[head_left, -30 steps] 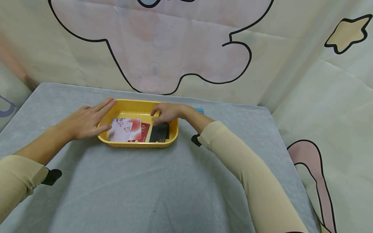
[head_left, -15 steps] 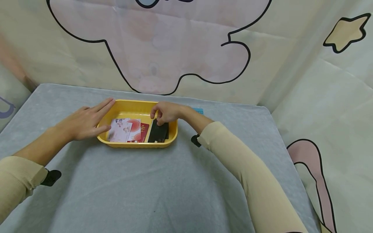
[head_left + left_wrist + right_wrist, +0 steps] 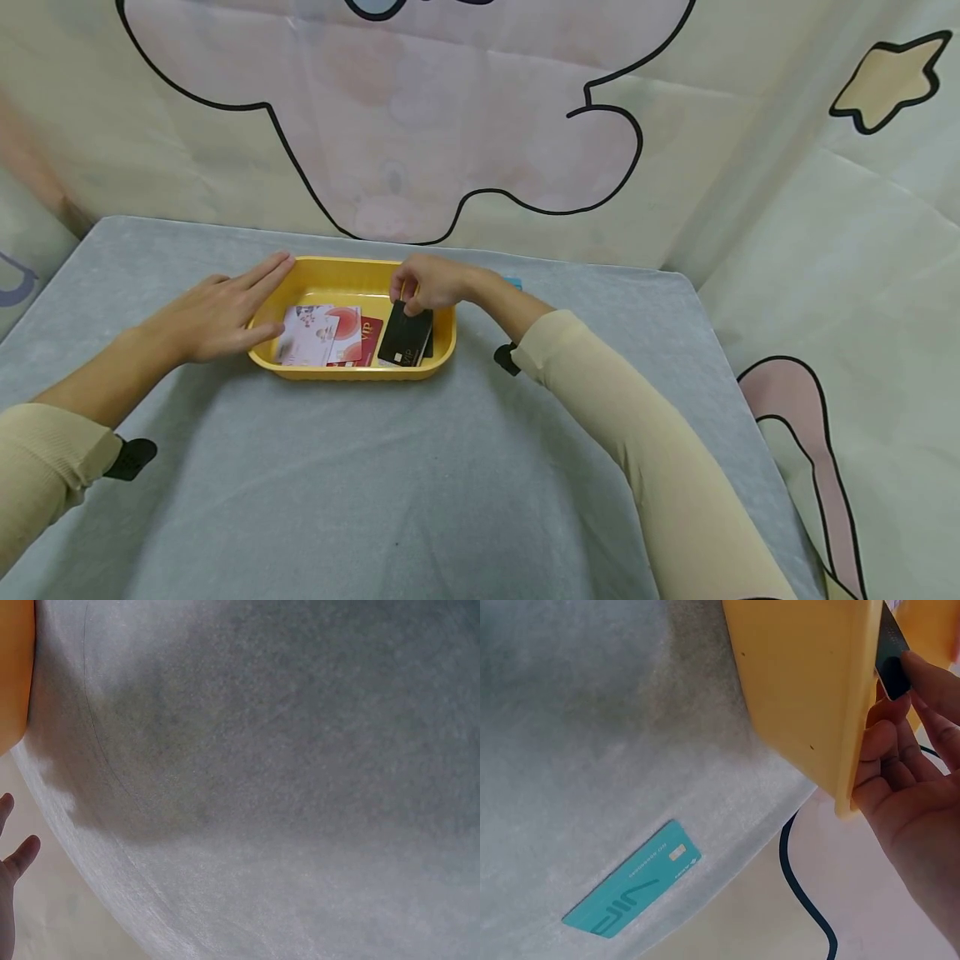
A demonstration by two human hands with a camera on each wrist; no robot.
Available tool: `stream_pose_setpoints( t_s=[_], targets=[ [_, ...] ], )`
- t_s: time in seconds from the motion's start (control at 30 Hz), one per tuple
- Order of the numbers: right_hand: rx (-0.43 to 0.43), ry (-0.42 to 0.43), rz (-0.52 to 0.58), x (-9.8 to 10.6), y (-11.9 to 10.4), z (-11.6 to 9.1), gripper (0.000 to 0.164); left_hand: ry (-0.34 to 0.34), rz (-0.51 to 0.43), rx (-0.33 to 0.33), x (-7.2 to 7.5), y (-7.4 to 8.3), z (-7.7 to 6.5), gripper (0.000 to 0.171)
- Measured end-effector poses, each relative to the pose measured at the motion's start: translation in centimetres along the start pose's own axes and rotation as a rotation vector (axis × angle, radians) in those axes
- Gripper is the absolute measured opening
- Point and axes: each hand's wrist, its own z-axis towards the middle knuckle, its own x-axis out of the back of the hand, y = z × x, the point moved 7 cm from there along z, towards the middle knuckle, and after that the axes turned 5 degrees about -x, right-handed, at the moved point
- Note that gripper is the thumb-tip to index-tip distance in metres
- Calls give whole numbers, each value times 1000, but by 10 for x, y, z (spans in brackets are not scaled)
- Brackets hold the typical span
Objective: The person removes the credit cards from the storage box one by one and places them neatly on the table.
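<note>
My right hand point(image 3: 431, 282) reaches over the right end of the yellow tray point(image 3: 352, 374) and pinches the upper end of a black card point(image 3: 406, 335) between thumb and fingers. That card's end is raised, as the right wrist view shows its corner point(image 3: 892, 666) by the thumb. Straight fingers of my left hand point(image 3: 225, 312) rest along the tray's left rim. Inside the tray, left of the black card, lie a red VIP card point(image 3: 371, 337), a white card with a pink round print point(image 3: 347, 327) and a pale flowered card point(image 3: 306, 333). Another dark card point(image 3: 429, 347) shows partly behind the held one.
A teal VIP card point(image 3: 634, 885) lies on the grey cloth beyond the tray's right end. The cloth-covered table point(image 3: 390, 483) ends at the back against a printed curtain point(image 3: 480, 142).
The right thumb and fingers have closed on the black card, and its upper end has been lifted and tilted. My left hand has stayed at the tray's rim.
</note>
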Motion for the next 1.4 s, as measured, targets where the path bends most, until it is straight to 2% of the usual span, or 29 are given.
stream_pose_setpoints(
  t_s=[0.17, 0.43, 0.63, 0.8, 0.9, 1.13, 1.4],
  targets=[
    [18, 9, 3, 5, 1, -4, 17, 1, -1, -1, 0, 1, 0, 88],
    [7, 84, -2, 24, 7, -14, 19, -6, 2, 6, -1, 0, 0, 88],
    [-10, 158, 48, 47, 11, -30, 18, -11, 1, 6, -2, 0, -1, 88],
    [-65, 240, 73, 69, 17, -45, 18, -4, 2, 2, -2, 1, -1, 89],
    [-98, 291, 96, 84, 22, -55, 18, -1, 5, 1, -2, 1, -2, 89],
    [-112, 361, 127, 112, 38, -77, 24, 2, 8, -2, -1, 0, -2, 90],
    [-186, 390, 172, 122, 70, -94, 26, -9, 12, 4, -1, 0, -1, 90]
  ],
)
